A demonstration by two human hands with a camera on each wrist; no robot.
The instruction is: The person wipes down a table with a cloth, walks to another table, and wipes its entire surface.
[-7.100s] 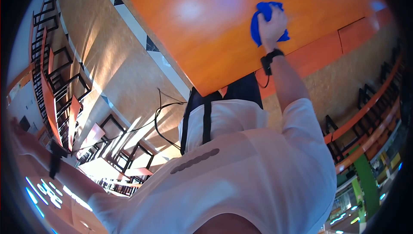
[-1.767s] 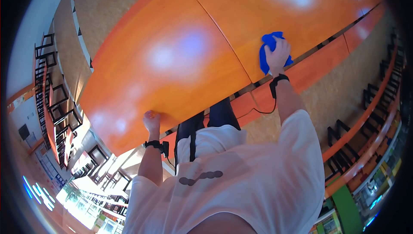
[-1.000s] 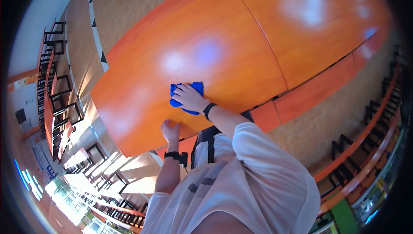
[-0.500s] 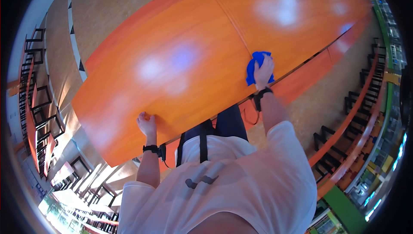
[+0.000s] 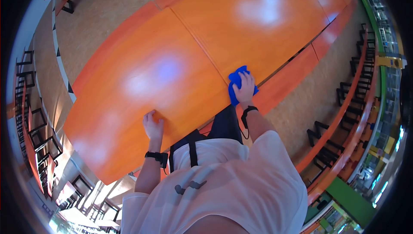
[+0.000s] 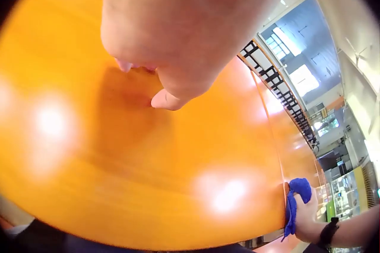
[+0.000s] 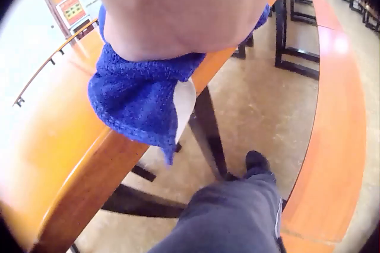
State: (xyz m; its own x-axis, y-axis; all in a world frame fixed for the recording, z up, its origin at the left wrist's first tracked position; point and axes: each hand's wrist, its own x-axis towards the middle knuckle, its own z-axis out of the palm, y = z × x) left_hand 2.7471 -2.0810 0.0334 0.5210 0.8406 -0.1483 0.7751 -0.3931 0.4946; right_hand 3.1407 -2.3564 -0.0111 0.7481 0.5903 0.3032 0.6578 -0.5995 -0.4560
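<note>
The right hand point(image 5: 246, 88) pressed spread fingers on the cloth point(image 5: 234, 83) beneath it at the table point(image 5: 172, 53) edge; the left hand point(image 5: 152, 125), well apart, rested there, fingers relaxed.

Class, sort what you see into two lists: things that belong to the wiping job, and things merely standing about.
In the job: blue cloth, right hand pressing it, orange table, left hand resting on it.
Standing about: orange bench, floor.
</note>
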